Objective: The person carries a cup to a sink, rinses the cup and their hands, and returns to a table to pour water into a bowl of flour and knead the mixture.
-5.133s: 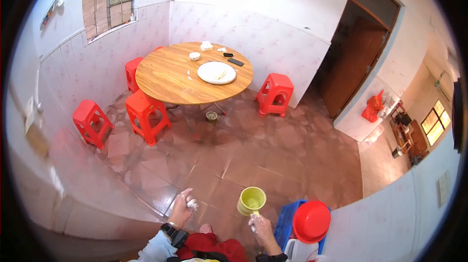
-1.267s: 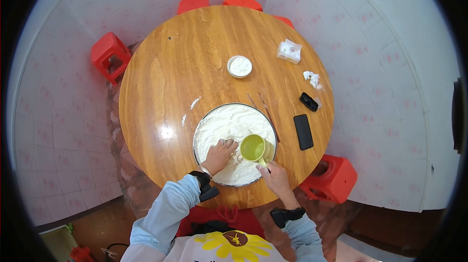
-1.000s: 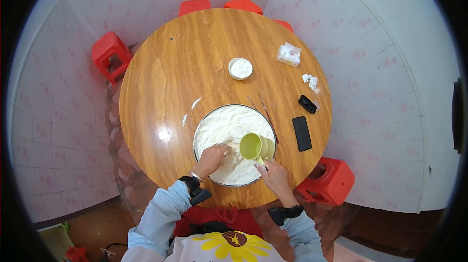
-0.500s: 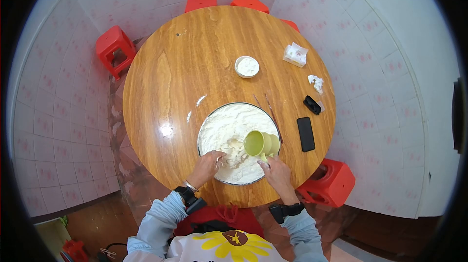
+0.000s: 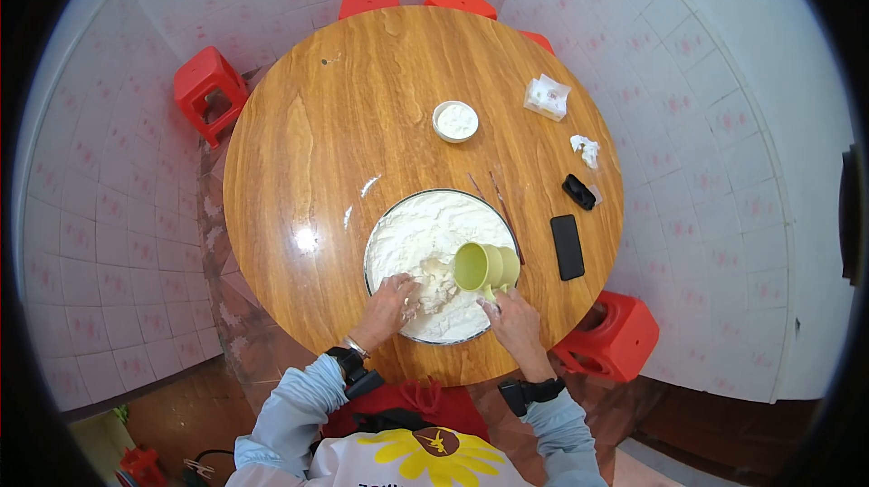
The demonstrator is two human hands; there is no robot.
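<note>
A wide round basin (image 5: 369,256) of white flour (image 5: 425,215) stands near the front of the table. Wet clumps of dough (image 5: 436,281) lie in the middle of the flour. My left hand (image 5: 389,303) is at the basin's near left side, its flour-coated fingers curled in at the edge of the dough; the fingertips are partly hidden. On the right, my right hand (image 5: 514,317) is closed around the handle of a yellow-green mug (image 5: 498,267). The mug is tipped on its side over the flour, its mouth facing left toward the dough.
On the round wooden table (image 5: 308,152) are a white bowl of flour (image 5: 455,122), chopsticks (image 5: 503,211), a black phone (image 5: 568,247), a small black object (image 5: 579,192), crumpled tissue (image 5: 587,151) and a tissue box (image 5: 547,98). Red stools (image 5: 210,93) surround it.
My left hand has shifted slightly at the edge of the dough. The mug stays tipped in my right hand, almost unmoved. The whole view has moved a little.
</note>
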